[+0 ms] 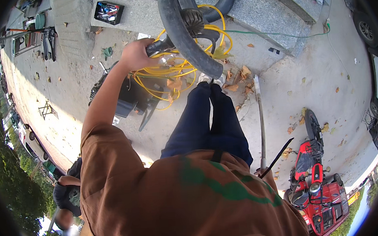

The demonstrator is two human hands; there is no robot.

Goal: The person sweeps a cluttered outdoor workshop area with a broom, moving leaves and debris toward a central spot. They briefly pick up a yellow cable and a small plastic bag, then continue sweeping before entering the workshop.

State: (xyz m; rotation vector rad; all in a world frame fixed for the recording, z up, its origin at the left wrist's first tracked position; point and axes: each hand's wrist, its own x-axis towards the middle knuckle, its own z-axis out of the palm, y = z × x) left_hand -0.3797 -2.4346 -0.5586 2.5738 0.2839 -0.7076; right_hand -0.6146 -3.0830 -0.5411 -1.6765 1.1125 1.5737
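At the upper middle, my left hand [138, 55] is closed around the end of a dark, handle-like piece [161, 46]. Its far part runs behind a thick grey-black rubber tube [187, 43], so I cannot make out its kind. The tube curves down in front of a ribbed black part [192, 22]. Loops of yellow hose [150, 72] lie below and around the piece. Low on the right, my right hand [263, 171], mostly hidden by my shirt, is closed at the lower end of a long, pale pole [260, 121]. A thin black strip [280, 154] sticks out beside that hand.
A black machine [137, 93] stands under the hose at left. Granite steps [261, 18] rise ahead, with a black tool box [108, 12] on a ledge. Dry leaves [241, 77] lie near my feet. A red motorcycle [308, 155] stands at right; another person [69, 192] is at lower left.
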